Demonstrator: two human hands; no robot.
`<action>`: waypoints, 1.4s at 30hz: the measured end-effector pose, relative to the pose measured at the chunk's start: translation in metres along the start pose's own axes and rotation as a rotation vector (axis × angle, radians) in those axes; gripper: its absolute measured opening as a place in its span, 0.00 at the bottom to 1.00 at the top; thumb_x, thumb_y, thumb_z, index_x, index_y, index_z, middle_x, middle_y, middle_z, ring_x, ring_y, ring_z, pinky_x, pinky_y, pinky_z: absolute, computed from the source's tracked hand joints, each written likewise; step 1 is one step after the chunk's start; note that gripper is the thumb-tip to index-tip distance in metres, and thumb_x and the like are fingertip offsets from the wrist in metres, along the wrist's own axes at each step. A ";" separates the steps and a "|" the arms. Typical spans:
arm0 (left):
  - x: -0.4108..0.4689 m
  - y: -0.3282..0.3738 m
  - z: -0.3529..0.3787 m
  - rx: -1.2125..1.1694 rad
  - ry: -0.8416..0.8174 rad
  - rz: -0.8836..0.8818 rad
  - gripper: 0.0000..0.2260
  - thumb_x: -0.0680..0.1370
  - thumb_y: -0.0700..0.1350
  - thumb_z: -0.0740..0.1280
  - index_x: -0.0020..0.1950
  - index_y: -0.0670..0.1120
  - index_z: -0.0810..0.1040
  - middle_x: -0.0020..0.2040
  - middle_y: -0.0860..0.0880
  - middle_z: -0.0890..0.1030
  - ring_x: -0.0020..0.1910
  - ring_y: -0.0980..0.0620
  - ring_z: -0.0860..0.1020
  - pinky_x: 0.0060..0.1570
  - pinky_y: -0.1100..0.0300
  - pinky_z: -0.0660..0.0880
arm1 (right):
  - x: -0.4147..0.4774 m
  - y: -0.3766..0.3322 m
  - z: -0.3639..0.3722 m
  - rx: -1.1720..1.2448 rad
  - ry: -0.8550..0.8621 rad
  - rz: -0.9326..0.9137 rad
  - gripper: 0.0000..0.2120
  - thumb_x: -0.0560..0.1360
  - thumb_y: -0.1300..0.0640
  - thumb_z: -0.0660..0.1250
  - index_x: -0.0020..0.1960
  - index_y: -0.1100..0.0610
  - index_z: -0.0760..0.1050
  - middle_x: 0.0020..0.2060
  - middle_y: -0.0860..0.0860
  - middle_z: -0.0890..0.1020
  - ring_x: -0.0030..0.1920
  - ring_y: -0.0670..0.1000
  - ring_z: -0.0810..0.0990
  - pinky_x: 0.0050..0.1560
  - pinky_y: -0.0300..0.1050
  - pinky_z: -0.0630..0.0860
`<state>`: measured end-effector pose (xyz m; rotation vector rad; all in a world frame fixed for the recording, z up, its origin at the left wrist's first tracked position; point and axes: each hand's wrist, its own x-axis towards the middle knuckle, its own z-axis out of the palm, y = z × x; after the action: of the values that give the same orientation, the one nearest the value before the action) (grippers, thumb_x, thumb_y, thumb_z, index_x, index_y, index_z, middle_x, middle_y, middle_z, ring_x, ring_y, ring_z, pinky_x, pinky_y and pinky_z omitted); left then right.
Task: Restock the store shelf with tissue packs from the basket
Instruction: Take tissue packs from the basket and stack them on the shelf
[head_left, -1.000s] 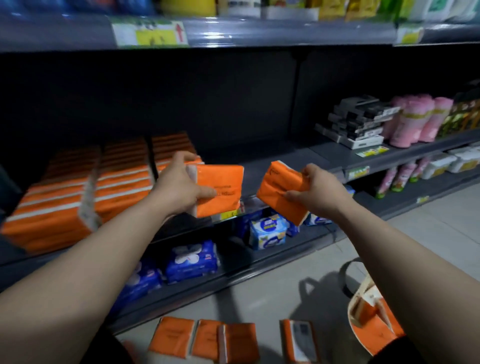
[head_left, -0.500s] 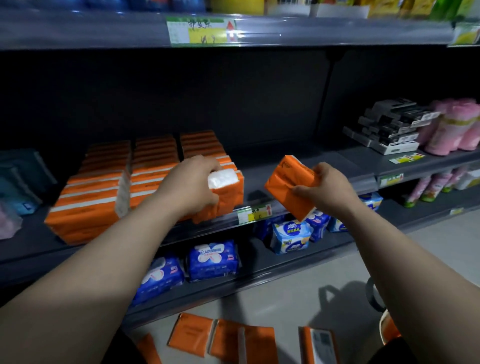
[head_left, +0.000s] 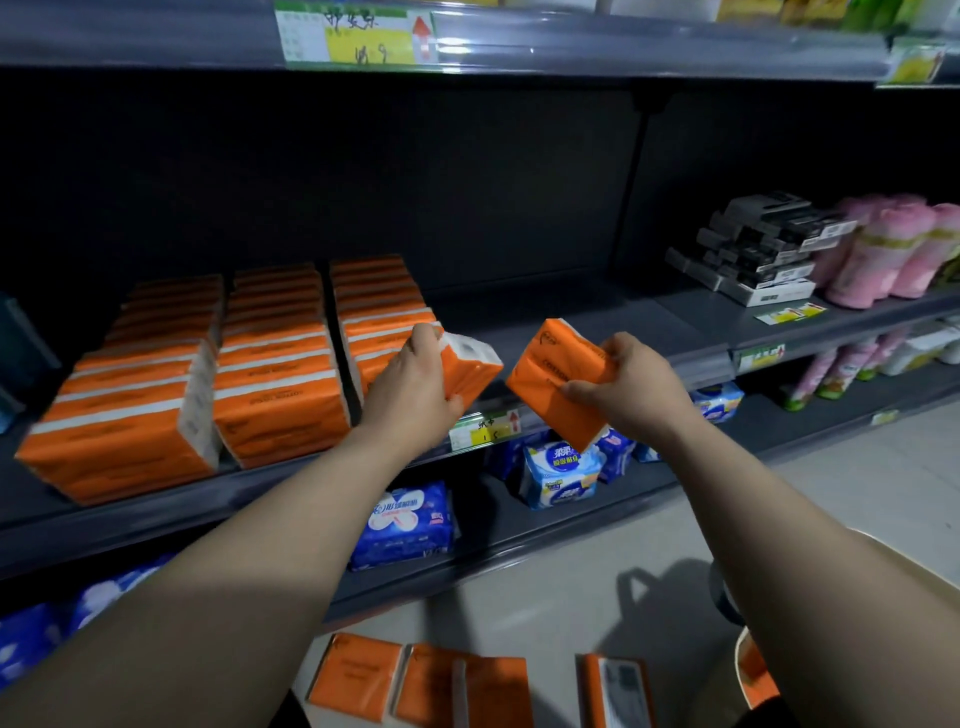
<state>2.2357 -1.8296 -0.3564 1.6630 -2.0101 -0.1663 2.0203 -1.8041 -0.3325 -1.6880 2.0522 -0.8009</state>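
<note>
Three rows of orange tissue packs (head_left: 280, 358) stand on the dark middle shelf (head_left: 623, 332). My left hand (head_left: 415, 389) grips one orange tissue pack (head_left: 475, 371) at the front of the right-hand row, its white end up. My right hand (head_left: 623, 389) holds a second orange tissue pack (head_left: 550, 379) tilted in the air just in front of the shelf edge. Several more orange packs (head_left: 415, 680) lie below near the bottom edge. Only the rim of the basket (head_left: 748, 670) shows at the lower right, with orange inside.
Bare shelf surface lies to the right of the orange rows. Black and white boxes (head_left: 763, 249) and pink rolls (head_left: 883, 249) fill the right section. Blue packs (head_left: 405, 519) sit on the lower shelf. A price tag (head_left: 483, 428) hangs on the shelf edge.
My left hand has turned its pack on edge and brought it down against the right-hand row. My right hand has drawn its pack closer to the left one.
</note>
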 end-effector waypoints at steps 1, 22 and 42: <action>0.002 0.000 -0.002 0.009 -0.028 -0.003 0.29 0.71 0.48 0.72 0.64 0.45 0.60 0.57 0.44 0.74 0.52 0.43 0.77 0.40 0.55 0.69 | 0.001 0.000 0.000 -0.004 -0.005 -0.001 0.20 0.69 0.47 0.73 0.53 0.51 0.67 0.47 0.50 0.76 0.44 0.53 0.77 0.42 0.49 0.74; 0.039 -0.041 -0.011 0.317 0.008 0.211 0.17 0.68 0.38 0.73 0.53 0.46 0.73 0.53 0.46 0.74 0.53 0.43 0.71 0.52 0.51 0.68 | 0.005 0.002 0.003 0.021 -0.023 0.025 0.24 0.69 0.47 0.74 0.59 0.52 0.67 0.49 0.49 0.74 0.48 0.54 0.77 0.47 0.53 0.78; 0.024 -0.054 -0.041 0.372 -0.081 -0.029 0.30 0.69 0.67 0.67 0.64 0.49 0.76 0.61 0.46 0.79 0.59 0.43 0.75 0.56 0.54 0.70 | 0.005 0.002 0.003 0.052 -0.011 0.018 0.21 0.69 0.47 0.74 0.54 0.50 0.65 0.49 0.50 0.75 0.45 0.53 0.77 0.42 0.50 0.76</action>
<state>2.2995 -1.8559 -0.3362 1.9365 -2.1785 0.1421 2.0193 -1.8093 -0.3362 -1.6408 2.0187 -0.8303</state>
